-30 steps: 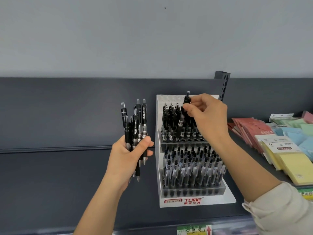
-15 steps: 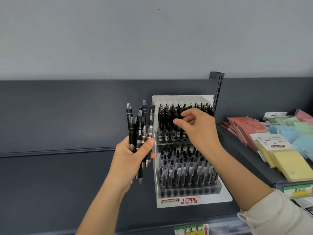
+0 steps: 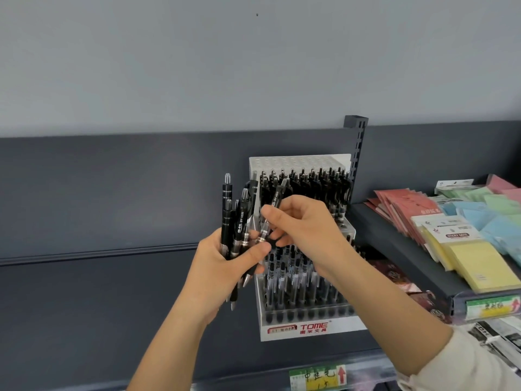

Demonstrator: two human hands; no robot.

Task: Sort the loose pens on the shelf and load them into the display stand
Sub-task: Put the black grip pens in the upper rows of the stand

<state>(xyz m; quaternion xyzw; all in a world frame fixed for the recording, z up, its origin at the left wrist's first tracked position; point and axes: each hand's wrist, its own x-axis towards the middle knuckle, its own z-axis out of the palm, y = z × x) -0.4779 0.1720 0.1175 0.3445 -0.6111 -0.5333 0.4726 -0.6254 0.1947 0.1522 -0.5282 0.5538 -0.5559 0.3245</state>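
Your left hand (image 3: 220,273) grips a bundle of black pens (image 3: 227,213) upright, tips down, just left of the display stand (image 3: 310,331). Your right hand (image 3: 307,230) pinches a single pen (image 3: 277,194) between thumb and fingers, tilted, its lower end by your left thumb. Both hands sit close together in front of the stand, which rests on the dark shelf (image 3: 84,306) with rows of pens in both tiers. Yellow sticky notes (image 3: 479,266) lie on the right.

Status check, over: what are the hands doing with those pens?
Left hand grips pen bundle. Right hand pinches one pen beside it. Stand right behind, mostly full. Nothing in the way.
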